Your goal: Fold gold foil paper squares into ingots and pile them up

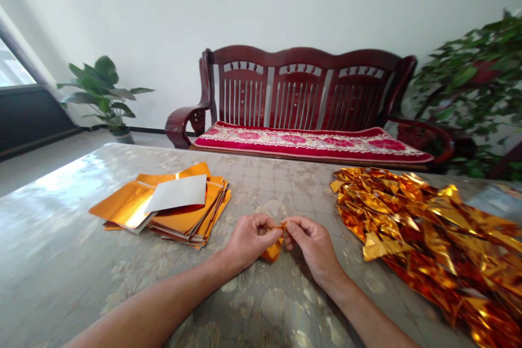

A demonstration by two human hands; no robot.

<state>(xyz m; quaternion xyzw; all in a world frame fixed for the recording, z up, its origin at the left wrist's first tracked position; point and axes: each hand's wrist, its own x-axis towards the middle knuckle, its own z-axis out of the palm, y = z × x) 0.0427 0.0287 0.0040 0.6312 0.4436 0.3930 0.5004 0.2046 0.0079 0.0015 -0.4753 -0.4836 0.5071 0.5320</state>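
Over the middle of the table, my left hand is closed around a piece of gold foil paper, whose lower part shows below the fingers. My right hand pinches the upper right tip of the same piece between thumb and fingers. Both hands nearly touch each other. Part of the foil paper is hidden behind the left fingers and thumb. To the left lies a stack of flat gold foil sheets, with one pale sheet face up on top. Folded gold foil pieces form a large heap on the right.
A patterned cover spreads over the table. Beyond its far edge stands a dark red wooden bench with a red floral cushion. Potted plants stand at the left and right. Clear plastic lies behind the heap.
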